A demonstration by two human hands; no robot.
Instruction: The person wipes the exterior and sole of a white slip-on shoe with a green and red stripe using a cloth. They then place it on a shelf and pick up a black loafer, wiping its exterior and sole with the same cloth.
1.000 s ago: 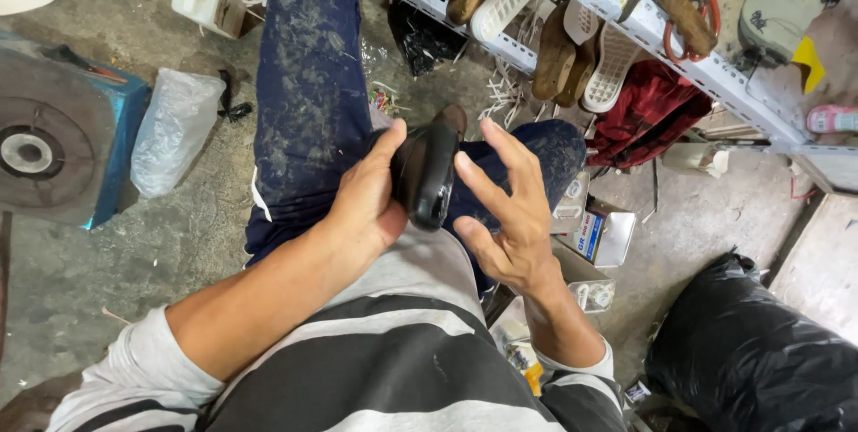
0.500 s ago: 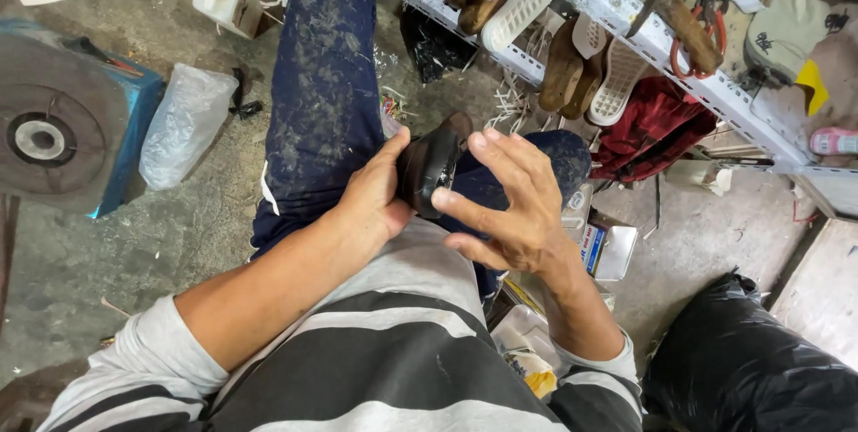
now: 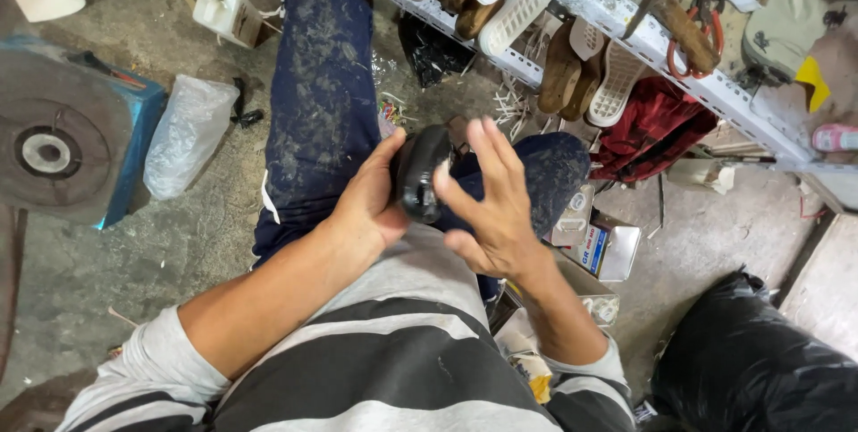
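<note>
Since the earlier frame the right hand [image 3: 487, 204] has drawn nearer the black shoe piece [image 3: 422, 173], fingers spread and unclenched, gripping nothing; the left hand [image 3: 366, 209] is clasped around that piece, above the lap and dusty dark trousers [image 3: 322, 110]; the piece looks best kept steady in the left palm, the right fingertips pressing evenly along its edge.

We're looking straight down from the one head-worn camera, close over our own striped shirt [image 3: 375, 369] and lap. The view tilts forward across the concrete floor [image 3: 206, 244] to a metal shelf [image 3: 626, 30] running along the top (no second view to overlap with).
</note>
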